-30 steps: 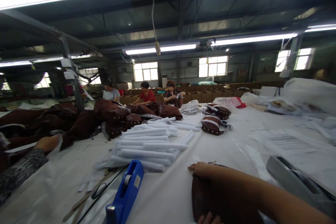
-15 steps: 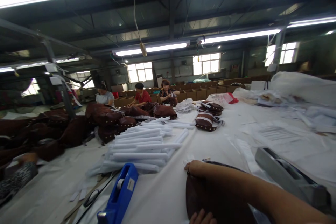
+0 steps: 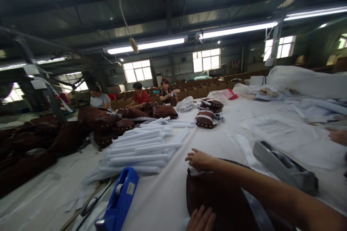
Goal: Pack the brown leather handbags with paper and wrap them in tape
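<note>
A dark brown leather bag [image 3: 217, 191] lies before me at the bottom of the view. At its upper left corner is my right hand [image 3: 200, 160], fingers stretched out and apart over some white wrapping [image 3: 195, 171]. My right forearm crosses above the bag and hides part of it. Low on the bag's left side rests my left hand [image 3: 202, 219], its fingers lying flat on the leather; the rest of it is cut off by the frame. A clear strip [image 3: 257, 209] runs down the bag's right part.
Left of the bag stand a blue tape dispenser [image 3: 119, 198] and black scissors [image 3: 89, 205]. White rolls [image 3: 141, 151] are heaped behind, with brown bags [image 3: 100, 122] beyond. A grey tape dispenser [image 3: 284, 168] sits to the right. Another person's hand [image 3: 338, 136] shows at the right edge.
My right hand's fingers have gone from closed at the bag's corner to spread. More of my left hand shows on the bag. The view has shifted right; a co-worker's arm at left is gone.
</note>
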Tool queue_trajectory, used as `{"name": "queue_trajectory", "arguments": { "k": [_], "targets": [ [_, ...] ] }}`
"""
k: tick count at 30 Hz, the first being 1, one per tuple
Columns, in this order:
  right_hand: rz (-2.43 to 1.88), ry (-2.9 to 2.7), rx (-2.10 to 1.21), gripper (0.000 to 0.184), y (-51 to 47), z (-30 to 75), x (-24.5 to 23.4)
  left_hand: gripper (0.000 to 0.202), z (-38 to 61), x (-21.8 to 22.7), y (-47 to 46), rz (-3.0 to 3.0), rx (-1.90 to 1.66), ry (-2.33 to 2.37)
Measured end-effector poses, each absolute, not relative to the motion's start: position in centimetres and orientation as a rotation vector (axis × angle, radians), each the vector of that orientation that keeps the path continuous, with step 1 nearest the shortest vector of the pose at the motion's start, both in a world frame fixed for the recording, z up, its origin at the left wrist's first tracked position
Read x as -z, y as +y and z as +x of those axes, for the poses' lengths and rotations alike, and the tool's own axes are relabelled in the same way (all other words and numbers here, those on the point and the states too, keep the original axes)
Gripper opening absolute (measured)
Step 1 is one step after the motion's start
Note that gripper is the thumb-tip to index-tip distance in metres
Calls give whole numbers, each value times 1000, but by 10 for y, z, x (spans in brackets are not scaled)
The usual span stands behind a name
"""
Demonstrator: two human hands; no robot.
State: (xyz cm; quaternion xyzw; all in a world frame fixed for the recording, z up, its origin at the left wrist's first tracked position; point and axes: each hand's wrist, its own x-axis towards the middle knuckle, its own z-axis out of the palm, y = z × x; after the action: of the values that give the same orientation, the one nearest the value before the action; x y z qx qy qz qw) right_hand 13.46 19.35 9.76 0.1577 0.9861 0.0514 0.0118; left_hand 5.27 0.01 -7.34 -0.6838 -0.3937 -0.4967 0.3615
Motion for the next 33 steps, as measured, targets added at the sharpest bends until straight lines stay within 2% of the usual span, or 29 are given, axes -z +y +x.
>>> {"name": "queue_trajectory", "arguments": {
  "k": [4,7,11,13,20,27,33],
  "targets": [
    [520,3162,-128,22,178,154,-118,44,52,50,-28,-2006,1191,-1262],
    [566,3291,0,20,164,182,-115,44,48,32,-42,-2184,1074,-1370],
    [1315,3369,277,27,151,218,-92,45,45,26,-44,-2250,1081,-1416],
    [1518,3284,321,35,150,227,-80,46,45,29,-43,-2258,1096,-1415],
    [1408,3154,587,34,164,190,-68,46,45,32,-43,-2250,1092,-1414],
    [1493,2957,1240,33,188,149,-58,42,45,25,-44,-2246,1054,-1394],
    [1737,2853,1811,60,186,178,-63,45,42,19,-59,-2243,978,-1382]
  ]
}}
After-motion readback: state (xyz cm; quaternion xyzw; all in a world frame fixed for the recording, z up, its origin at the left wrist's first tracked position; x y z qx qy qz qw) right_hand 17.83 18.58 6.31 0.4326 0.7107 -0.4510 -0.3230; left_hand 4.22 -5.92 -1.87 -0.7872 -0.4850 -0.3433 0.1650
